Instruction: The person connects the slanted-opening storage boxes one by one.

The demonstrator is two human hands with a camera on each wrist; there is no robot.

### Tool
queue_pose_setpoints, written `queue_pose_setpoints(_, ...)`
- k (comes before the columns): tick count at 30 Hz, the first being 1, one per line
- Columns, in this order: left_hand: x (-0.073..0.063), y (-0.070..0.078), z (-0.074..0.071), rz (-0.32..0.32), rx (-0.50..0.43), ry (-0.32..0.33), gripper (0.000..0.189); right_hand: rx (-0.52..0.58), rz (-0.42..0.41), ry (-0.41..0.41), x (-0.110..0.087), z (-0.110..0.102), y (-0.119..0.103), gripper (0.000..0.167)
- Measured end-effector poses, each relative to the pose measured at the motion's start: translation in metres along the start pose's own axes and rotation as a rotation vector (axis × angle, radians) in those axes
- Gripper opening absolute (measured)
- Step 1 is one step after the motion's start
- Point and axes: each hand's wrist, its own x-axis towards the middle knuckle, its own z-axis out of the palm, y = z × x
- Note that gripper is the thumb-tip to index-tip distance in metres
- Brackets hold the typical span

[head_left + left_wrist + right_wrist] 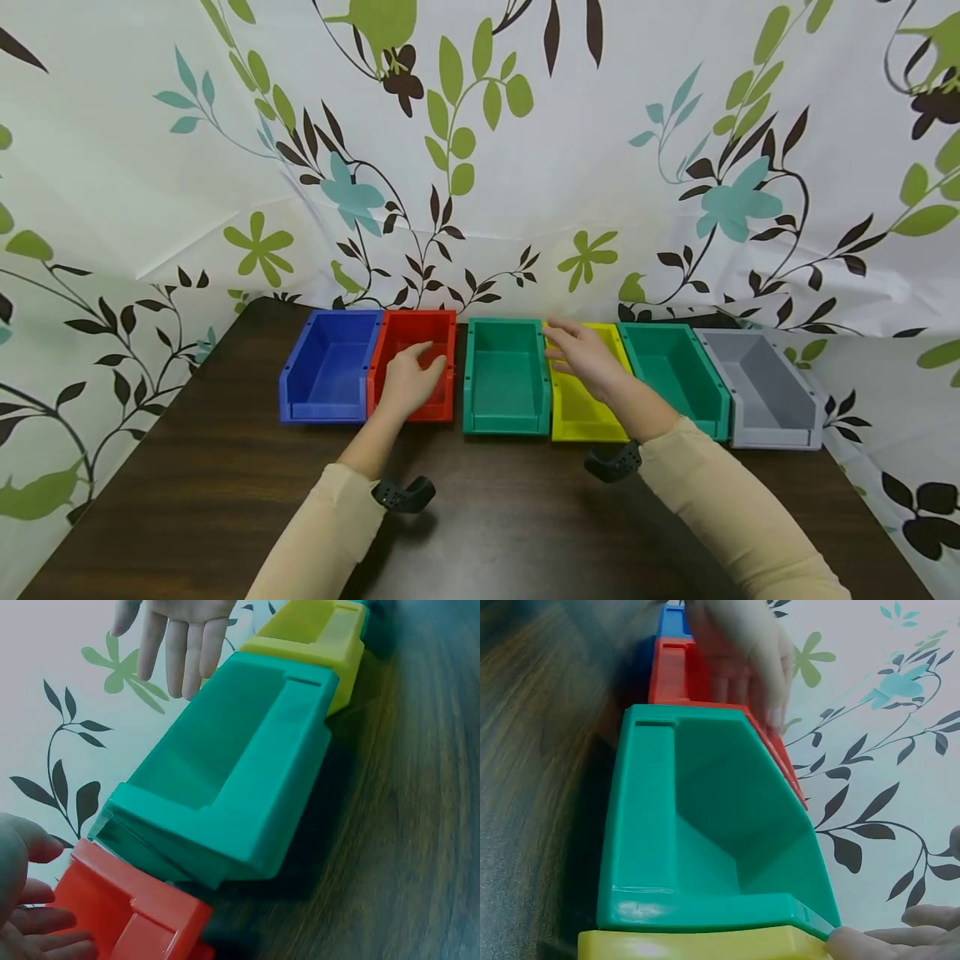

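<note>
My left hand (408,379) reaches over the red bin (431,410), fingers loosely bent and thumb apart, holding nothing. Over the yellow bin (588,417), my right hand (588,358) has its fingers stretched out toward the near green bin (506,392), the one between the hands. In the left wrist view, the left fingers (49,930) overlap the red bin (142,900), while the right hand (184,641) shows its palm with fingers pointing down. The right wrist view puts the right fingertips (855,943) close to the corner where the green bin (641,825) meets the yellow bin (697,945).
A blue bin (330,379) stands at the left end of the row. To the right are a second green bin (678,367) and a grey bin (765,375). The row sits along the back of a dark wooden table (495,517), before a leaf-patterned cloth (570,167).
</note>
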Motion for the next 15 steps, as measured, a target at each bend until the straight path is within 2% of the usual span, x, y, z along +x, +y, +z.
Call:
queue_pose_setpoints(9, 0.006, -0.002, 0.014, -0.12, -0.176, -0.106, 0.046, 0.065, 0.039, -0.011, 0.006, 0.007, 0.001, 0.057)
queue_pose_setpoints(12, 0.006, 0.0, 0.013, -0.127, -0.179, -0.103, 0.044, 0.03, 0.044, -0.003, 0.01, 0.012, 0.002, 0.057)
queue_pose_setpoints(15, 0.006, 0.0, 0.009, -0.132, -0.181, -0.096, 0.043, -0.058, 0.047, 0.011, 0.013, 0.016, 0.003, 0.059)
